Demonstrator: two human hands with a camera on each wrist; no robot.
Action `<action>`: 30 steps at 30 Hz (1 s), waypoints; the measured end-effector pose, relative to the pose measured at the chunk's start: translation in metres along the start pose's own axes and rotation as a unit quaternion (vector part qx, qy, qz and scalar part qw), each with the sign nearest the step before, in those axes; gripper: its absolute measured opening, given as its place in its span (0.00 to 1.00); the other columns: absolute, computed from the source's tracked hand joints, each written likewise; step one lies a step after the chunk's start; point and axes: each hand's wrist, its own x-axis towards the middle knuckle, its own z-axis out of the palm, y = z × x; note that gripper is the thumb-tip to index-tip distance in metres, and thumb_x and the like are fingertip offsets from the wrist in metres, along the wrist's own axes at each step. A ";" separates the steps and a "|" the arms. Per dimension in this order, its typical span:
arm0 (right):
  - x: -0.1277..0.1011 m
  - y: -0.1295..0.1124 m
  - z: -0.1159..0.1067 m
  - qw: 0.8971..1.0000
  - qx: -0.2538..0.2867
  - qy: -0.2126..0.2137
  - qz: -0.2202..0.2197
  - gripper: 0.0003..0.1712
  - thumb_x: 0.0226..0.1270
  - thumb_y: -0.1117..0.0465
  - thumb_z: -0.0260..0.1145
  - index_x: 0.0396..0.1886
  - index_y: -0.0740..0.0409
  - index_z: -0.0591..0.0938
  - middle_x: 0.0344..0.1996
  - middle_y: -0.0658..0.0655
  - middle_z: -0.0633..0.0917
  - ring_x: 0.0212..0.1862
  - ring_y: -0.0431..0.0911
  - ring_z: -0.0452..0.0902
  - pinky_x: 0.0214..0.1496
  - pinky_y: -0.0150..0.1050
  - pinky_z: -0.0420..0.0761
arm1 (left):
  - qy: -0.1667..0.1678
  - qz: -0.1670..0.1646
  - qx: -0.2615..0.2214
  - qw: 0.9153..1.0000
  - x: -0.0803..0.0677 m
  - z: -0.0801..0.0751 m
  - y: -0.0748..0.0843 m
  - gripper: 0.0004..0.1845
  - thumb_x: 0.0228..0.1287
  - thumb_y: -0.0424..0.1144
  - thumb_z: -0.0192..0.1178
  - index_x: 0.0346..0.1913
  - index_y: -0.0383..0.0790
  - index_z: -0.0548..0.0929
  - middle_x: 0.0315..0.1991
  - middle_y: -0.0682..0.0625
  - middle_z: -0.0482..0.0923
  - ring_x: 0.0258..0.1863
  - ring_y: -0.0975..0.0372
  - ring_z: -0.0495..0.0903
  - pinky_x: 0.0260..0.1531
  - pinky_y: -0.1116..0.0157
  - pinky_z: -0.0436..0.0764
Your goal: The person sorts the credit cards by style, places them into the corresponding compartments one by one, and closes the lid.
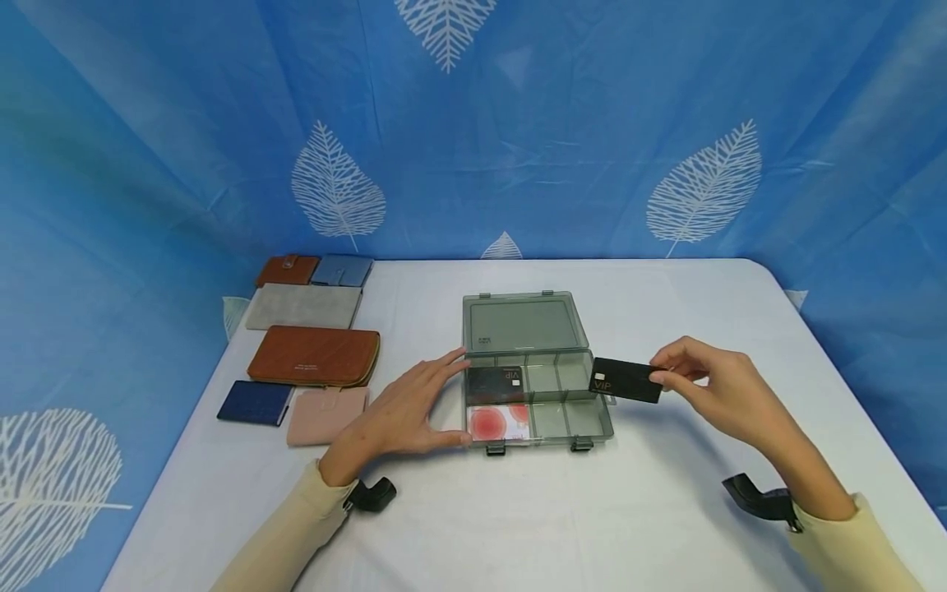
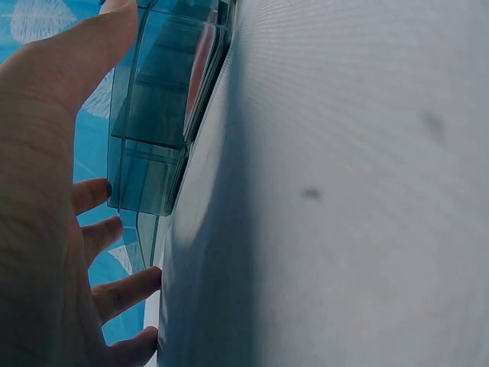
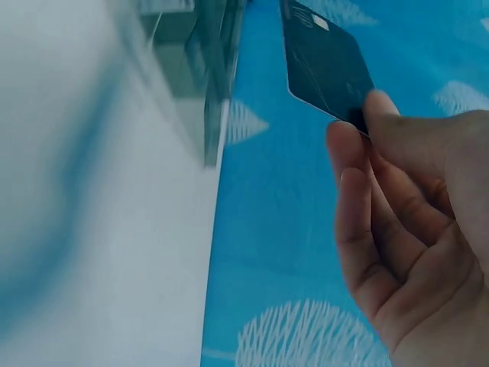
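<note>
A translucent grey-green divided box [image 1: 549, 421] lies with its lid [image 1: 525, 323] folded back. In its left compartments are a black VIP card [image 1: 484, 385] and, in front of it, a white card with red circles [image 1: 499, 423]. My right hand [image 1: 718, 390] pinches another black VIP card [image 1: 625, 379] between thumb and fingertips, raised at the box's right edge. The right wrist view shows this card [image 3: 325, 69] held by one end. My left hand [image 1: 407, 411] spans the box's left side, fingers spread and straight, thumb near the front corner; the box's side wall [image 2: 153, 115] shows close to the thumb.
Left of the box lie several wallets: a large brown zip wallet [image 1: 314, 355], a grey one [image 1: 303, 306], a navy one [image 1: 255, 401], a pink one [image 1: 325, 415], a small brown one [image 1: 287, 269] and a blue one [image 1: 343, 270]. A blue leaf-print curtain [image 1: 510, 148] hangs behind the white table.
</note>
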 end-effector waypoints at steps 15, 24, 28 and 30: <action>0.042 -0.032 0.043 0.997 0.054 -0.051 -0.026 0.13 0.74 0.68 0.73 0.53 0.53 0.89 0.44 0.49 0.93 0.42 0.45 0.91 0.40 0.42 0.87 | -0.008 -0.012 0.010 1.000 0.001 0.002 -0.002 0.60 0.58 0.76 0.67 0.87 0.51 0.59 0.88 0.53 0.51 0.80 0.49 0.65 0.75 0.40 0.70; 0.064 -0.036 0.075 0.991 0.075 -0.084 -0.071 0.13 0.73 0.71 0.72 0.54 0.58 0.88 0.45 0.53 0.91 0.41 0.45 0.90 0.41 0.41 0.89 | 0.003 -0.001 0.005 1.000 0.000 0.004 -0.003 0.59 0.59 0.77 0.66 0.86 0.50 0.60 0.88 0.51 0.52 0.79 0.48 0.67 0.74 0.38 0.71; 0.071 -0.039 0.086 0.989 0.077 -0.099 -0.081 0.14 0.72 0.73 0.72 0.54 0.59 0.87 0.48 0.55 0.89 0.43 0.46 0.90 0.43 0.40 0.89 | 0.001 0.001 0.009 1.000 0.000 0.003 -0.003 0.59 0.59 0.77 0.66 0.87 0.51 0.59 0.88 0.51 0.53 0.79 0.48 0.67 0.74 0.39 0.71; 0.072 -0.041 0.091 0.988 0.076 -0.102 -0.088 0.15 0.72 0.73 0.72 0.54 0.58 0.87 0.49 0.56 0.88 0.44 0.47 0.90 0.43 0.40 0.89 | -0.001 -0.001 0.009 1.000 0.000 0.002 -0.002 0.59 0.59 0.75 0.67 0.87 0.52 0.59 0.88 0.51 0.52 0.80 0.48 0.66 0.74 0.39 0.70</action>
